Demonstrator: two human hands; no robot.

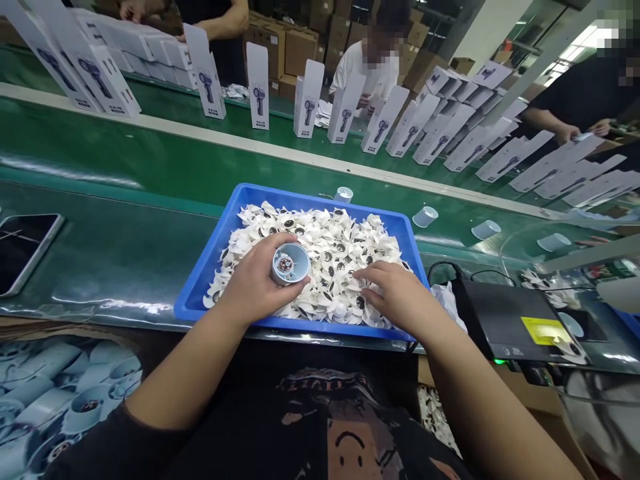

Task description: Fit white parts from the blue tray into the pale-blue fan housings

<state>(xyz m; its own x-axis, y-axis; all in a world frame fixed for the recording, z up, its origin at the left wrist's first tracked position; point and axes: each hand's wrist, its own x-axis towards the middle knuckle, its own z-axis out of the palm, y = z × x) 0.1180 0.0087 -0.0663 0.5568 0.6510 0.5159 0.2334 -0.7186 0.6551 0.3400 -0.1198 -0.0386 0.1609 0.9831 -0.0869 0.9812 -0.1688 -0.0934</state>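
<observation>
Head view: over a blue plastic tray (200, 283) of small white fan blades (325, 253), the left hand (253, 280) grips a pale round plastic housing (291, 263), while the right hand (393, 293) rests spread, fingers down, on the blades nearby

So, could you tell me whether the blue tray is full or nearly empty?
Fairly full: the blue tray holds a heap of white fan blades covering its floor.
</observation>
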